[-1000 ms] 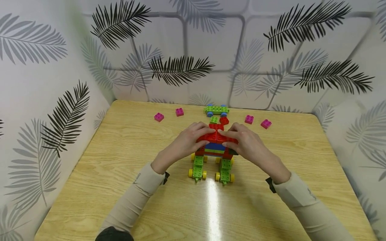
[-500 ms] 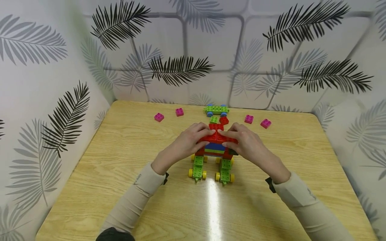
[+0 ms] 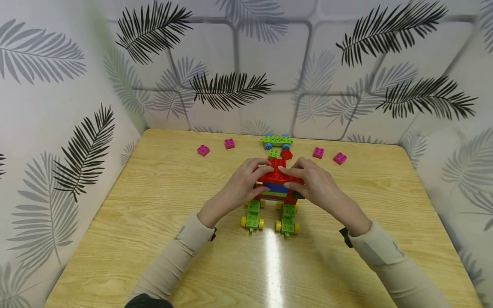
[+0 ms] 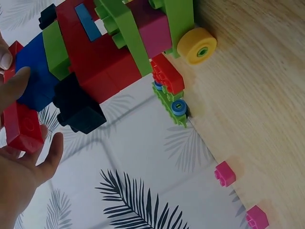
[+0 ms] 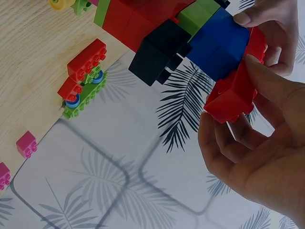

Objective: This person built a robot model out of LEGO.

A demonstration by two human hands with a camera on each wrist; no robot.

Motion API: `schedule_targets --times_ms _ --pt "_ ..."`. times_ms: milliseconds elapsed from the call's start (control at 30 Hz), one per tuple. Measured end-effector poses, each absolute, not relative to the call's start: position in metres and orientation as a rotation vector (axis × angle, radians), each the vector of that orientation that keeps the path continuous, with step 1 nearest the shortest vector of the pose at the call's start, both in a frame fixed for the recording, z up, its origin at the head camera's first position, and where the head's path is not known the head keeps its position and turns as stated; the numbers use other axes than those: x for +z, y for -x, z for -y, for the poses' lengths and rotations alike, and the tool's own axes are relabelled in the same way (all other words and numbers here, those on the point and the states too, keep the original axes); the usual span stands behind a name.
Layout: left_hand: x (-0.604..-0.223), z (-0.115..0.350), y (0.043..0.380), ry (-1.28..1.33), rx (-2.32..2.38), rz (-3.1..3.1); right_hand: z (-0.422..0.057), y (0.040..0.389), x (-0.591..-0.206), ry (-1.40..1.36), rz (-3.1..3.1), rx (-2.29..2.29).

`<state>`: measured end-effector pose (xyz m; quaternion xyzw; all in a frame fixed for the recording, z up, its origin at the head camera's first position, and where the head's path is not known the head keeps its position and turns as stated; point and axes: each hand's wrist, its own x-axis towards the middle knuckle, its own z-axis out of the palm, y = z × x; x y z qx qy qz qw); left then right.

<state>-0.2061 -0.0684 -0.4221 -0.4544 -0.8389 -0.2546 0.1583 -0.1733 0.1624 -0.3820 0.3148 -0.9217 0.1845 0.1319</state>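
A toy brick model stands mid-table on green wheeled bases (image 3: 252, 220) with yellow wheels. Its upper body has blue bricks (image 5: 217, 45), a green layer and a black brick (image 4: 83, 105) jutting from its side. Red toy bricks (image 5: 228, 100) cross its top. At their right end, my right hand (image 3: 317, 182) pinches a red brick, thumb low and fingers curled over the far side. My left hand (image 3: 244, 182) holds the other end (image 4: 24, 126) more loosely. Its thumb lies over the blue part, and some fingers stand slightly apart from the red brick.
Behind the model is a green wheeled base (image 3: 277, 140) with blue wheels, near a small green brick (image 3: 273, 153) and a red brick (image 3: 286, 154). Pink bricks lie to the left (image 3: 203, 149) and right (image 3: 340, 158) at the back. A patterned wall borders the table.
My left hand has loosened and shifted slightly, its thumb and fingers wider apart, showing more of the red bricks' left end. My right hand and the model look unmoved.
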Motion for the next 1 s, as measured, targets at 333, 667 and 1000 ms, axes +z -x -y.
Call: schedule_targets --times_ms 333,667,1000 --pt "-0.433 0.069 0.206 1.317 -0.755 2.351 -0.162 0.172 -0.384 -0.924 2.66 0.555" --pt "-0.42 0.067 0.214 1.385 -0.83 2.383 -0.163 0.173 -0.384 -0.936 2.631 0.545" --pt "-0.413 0.067 0.218 1.434 -0.878 2.461 -0.163 0.173 -0.384 -0.941 2.632 0.537"
